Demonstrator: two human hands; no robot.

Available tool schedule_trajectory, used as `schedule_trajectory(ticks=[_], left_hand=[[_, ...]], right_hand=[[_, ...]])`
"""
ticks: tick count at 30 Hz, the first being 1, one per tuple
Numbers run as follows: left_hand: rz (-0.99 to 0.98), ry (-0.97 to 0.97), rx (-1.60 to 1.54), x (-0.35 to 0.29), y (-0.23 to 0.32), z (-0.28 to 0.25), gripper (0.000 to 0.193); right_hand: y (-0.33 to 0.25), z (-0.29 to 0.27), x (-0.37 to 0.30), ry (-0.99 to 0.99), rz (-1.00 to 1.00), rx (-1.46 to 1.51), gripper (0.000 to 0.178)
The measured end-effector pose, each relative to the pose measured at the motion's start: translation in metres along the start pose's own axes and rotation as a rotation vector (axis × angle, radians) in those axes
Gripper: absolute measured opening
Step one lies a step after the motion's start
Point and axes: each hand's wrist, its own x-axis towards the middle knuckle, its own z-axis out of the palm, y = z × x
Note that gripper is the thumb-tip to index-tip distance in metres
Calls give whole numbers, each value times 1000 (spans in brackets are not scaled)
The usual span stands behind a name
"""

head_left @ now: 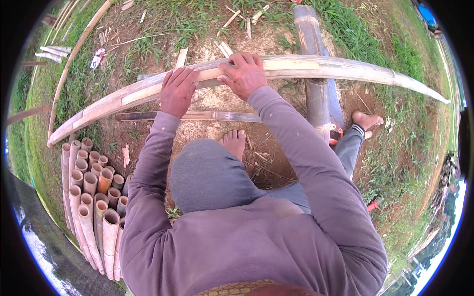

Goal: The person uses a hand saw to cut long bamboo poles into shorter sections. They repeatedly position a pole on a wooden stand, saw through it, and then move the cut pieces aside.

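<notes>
A long pale bamboo pole (296,66) runs across in front of me, bowed by the lens, with scraped lighter patches along it. My left hand (178,92) is closed over its near edge, left of the middle. Just to the right, my right hand (243,75) grips the same pole, fingers bent over the top and thumb pointing left. The palms and undersides of the fingers are hidden. Toward the right, the pole crosses over a thick grey bamboo log (316,96) lying away from me.
Cut bamboo tubes (90,183) stand bundled at my left. A thinner bamboo piece (232,116) lies on the ground below the pole. An orange-and-black tool (336,134) sits at the log's near end, by my right foot (366,120). Chips and splinters (232,18) litter the grass and soil.
</notes>
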Motion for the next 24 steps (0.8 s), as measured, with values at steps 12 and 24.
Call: schedule_trajectory(ticks=[12,24], left_hand=[[100,-80,195,4,4,-5,40],[18,-269,345,20,17,-22,41]], right_hand=[[50,-20,-280,222,490,7,29],[208,-50,-402,-637,739,-315,42]])
